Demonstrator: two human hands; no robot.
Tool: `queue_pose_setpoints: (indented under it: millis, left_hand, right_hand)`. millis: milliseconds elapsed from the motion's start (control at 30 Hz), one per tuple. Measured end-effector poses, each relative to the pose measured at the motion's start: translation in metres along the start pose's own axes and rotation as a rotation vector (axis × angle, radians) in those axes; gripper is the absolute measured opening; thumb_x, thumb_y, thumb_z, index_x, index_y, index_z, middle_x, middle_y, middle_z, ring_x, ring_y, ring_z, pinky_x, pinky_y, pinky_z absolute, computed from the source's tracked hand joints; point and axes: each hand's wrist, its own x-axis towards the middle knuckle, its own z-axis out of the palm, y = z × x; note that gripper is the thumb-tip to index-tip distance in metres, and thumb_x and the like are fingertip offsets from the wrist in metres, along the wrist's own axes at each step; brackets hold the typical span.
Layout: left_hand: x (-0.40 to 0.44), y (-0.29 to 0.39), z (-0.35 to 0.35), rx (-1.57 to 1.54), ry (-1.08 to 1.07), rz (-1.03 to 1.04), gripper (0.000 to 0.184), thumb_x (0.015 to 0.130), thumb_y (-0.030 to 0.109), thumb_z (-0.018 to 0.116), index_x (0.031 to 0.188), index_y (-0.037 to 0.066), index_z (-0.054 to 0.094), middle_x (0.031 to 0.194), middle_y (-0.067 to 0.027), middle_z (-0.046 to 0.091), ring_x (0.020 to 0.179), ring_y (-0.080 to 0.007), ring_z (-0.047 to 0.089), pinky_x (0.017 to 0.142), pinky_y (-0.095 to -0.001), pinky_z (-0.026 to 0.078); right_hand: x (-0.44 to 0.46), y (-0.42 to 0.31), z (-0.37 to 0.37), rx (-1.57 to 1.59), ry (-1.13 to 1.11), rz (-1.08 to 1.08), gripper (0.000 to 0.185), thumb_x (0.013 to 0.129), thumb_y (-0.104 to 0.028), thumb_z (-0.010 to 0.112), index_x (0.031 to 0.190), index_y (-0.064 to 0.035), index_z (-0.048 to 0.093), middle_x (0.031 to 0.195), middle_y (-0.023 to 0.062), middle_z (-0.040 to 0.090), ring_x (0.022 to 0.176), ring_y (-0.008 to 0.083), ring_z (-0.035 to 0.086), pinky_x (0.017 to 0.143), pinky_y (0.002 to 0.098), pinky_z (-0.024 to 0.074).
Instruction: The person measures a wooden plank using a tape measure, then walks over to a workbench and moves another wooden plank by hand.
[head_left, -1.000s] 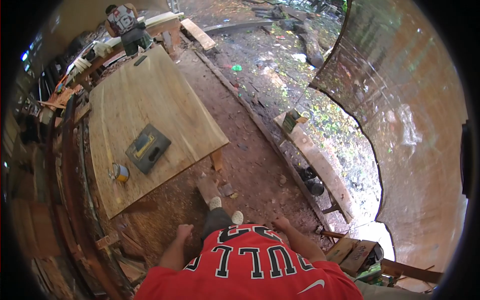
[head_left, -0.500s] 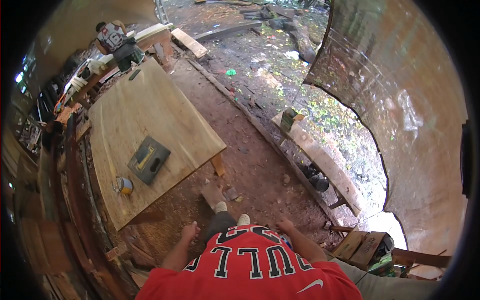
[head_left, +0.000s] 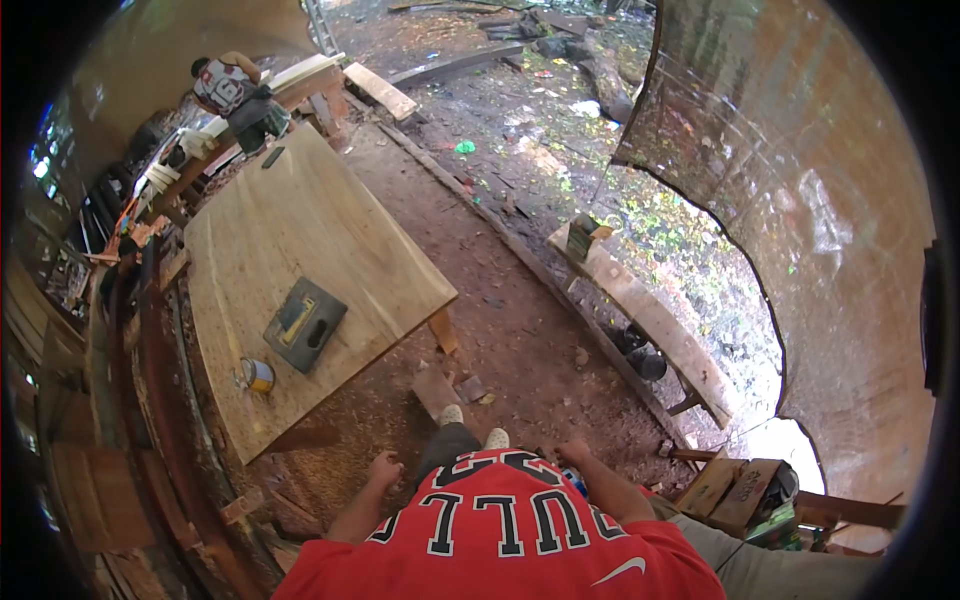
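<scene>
Wooden table and the person's two hands, seen from the head. The left hand (head_left: 386,468), fingers curled, hangs near the table's (head_left: 320,220) closest edge; whether it grips anything cannot be told. The right hand (head_left: 573,453) is beside the jersey; a blue object (head_left: 576,482) shows just by it, partly covered, and whether the fingers close on it is unclear.

Containers: a tin (head_left: 260,378) stands upright by the table's near left corner, its contents indistinct. A dark case (head_left: 305,325) lies flat beside it, its interior hidden. Dark buckets (head_left: 650,363) sit under the bench (head_left: 660,320), and a cardboard box (head_left: 750,492) lies at lower right, contents hard to make out.

Edges: the table's long right edge faces a strip of dirt floor (head_left: 480,330), bounded by a beam (head_left: 500,228) before the bench.

Obscured: the jersey (head_left: 500,520) covers most of the legs; a co-worker (head_left: 222,88) bends beyond the table, hands indistinct; a black surround cuts off the corners.
</scene>
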Motion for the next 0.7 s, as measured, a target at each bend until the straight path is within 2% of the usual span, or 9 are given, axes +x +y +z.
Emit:
queue_pose_setpoints:
  millis: [33,100,133,267,333,433,533,633,700]
  left_hand:
    - [0.007,-0.004,0.001,-0.037,-0.060,-0.049,0.027,0.084,0.030,0.062,0.083,0.004,0.068,0.066,-0.0070,0.066,0.058,-0.0152,0.063,0.056,-0.0310,0.051]
    - [0.016,-0.012,0.003,-0.057,-0.145,-0.131,0.030,0.086,0.033,0.060,0.082,0.004,0.067,0.067,-0.0072,0.065,0.057,-0.0144,0.062,0.054,-0.0306,0.050]
    - [0.002,0.014,-0.008,-0.039,-0.170,-0.164,0.030,0.087,0.033,0.059,0.083,0.004,0.067,0.068,-0.0072,0.065,0.056,-0.0143,0.061,0.053,-0.0307,0.049]
    - [0.007,0.016,-0.007,-0.180,-0.193,-0.212,0.032,0.088,0.034,0.057,0.082,0.003,0.065,0.069,-0.0070,0.064,0.055,-0.0154,0.060,0.051,-0.0310,0.048]
    - [0.017,0.003,-0.002,-0.160,-0.213,-0.218,0.032,0.089,0.034,0.056,0.084,0.003,0.064,0.070,-0.0070,0.064,0.055,-0.0158,0.060,0.050,-0.0311,0.047]
    - [0.020,0.000,-0.001,-0.124,-0.238,-0.221,0.032,0.090,0.032,0.055,0.088,0.002,0.063,0.072,-0.0073,0.065,0.057,-0.0165,0.061,0.051,-0.0310,0.047]
    - [0.018,0.002,-0.002,-0.101,-0.257,-0.225,0.031,0.089,0.032,0.056,0.092,0.001,0.062,0.076,-0.0082,0.066,0.059,-0.0175,0.062,0.051,-0.0321,0.048]
    - [0.022,-0.006,0.000,-0.113,-0.276,-0.244,0.032,0.089,0.032,0.056,0.097,0.001,0.061,0.079,-0.0097,0.066,0.061,-0.0188,0.063,0.051,-0.0350,0.051]
    - [0.025,-0.013,0.003,-0.123,-0.281,-0.252,0.032,0.089,0.032,0.056,0.100,0.002,0.060,0.081,-0.0105,0.066,0.062,-0.0194,0.063,0.050,-0.0372,0.052]
  right_hand:
    - [0.001,-0.001,0.001,0.033,-0.009,0.039,0.021,0.077,-0.022,0.059,0.075,-0.0017,0.064,0.068,0.0096,0.066,0.060,0.0239,0.066,0.053,0.0359,0.0520]
    - [-0.001,0.001,-0.001,-0.366,-0.009,-0.227,0.021,0.077,-0.022,0.059,0.075,-0.0014,0.064,0.067,0.0096,0.066,0.058,0.0235,0.065,0.053,0.0353,0.0516]
    - [0.000,0.002,-0.002,-0.567,-0.008,-0.360,0.022,0.078,-0.022,0.059,0.075,-0.0012,0.064,0.067,0.0096,0.066,0.057,0.0233,0.065,0.053,0.0349,0.0514]
    - [0.000,0.003,0.004,0.092,0.040,0.032,0.020,0.077,-0.020,0.061,0.083,-0.0019,0.066,0.074,0.0104,0.067,0.064,0.0225,0.067,0.056,0.0349,0.0525]
    - [0.014,0.011,0.009,0.251,0.008,0.250,0.023,0.074,-0.013,0.064,0.095,-0.0033,0.064,0.081,0.0107,0.066,0.068,0.0218,0.066,0.056,0.0348,0.0535]
    - [0.045,0.053,0.028,0.347,0.036,0.184,0.021,0.077,-0.014,0.062,0.091,0.0012,0.063,0.076,0.0135,0.065,0.066,0.0218,0.066,0.053,0.0344,0.0530]
    - [0.038,0.054,0.031,0.211,0.149,0.203,0.036,0.072,-0.035,0.058,0.079,-0.0024,0.070,0.077,0.0133,0.069,0.076,0.0269,0.068,0.070,0.0367,0.0528]
    - [0.016,0.033,0.019,0.135,0.173,0.217,0.035,0.071,-0.035,0.059,0.081,-0.0029,0.070,0.078,0.0137,0.069,0.076,0.0262,0.068,0.071,0.0362,0.0530]
    - [0.014,0.027,0.017,0.208,0.142,0.211,0.026,0.076,-0.022,0.060,0.088,-0.0003,0.066,0.077,0.0133,0.066,0.066,0.0242,0.064,0.059,0.0354,0.0530]
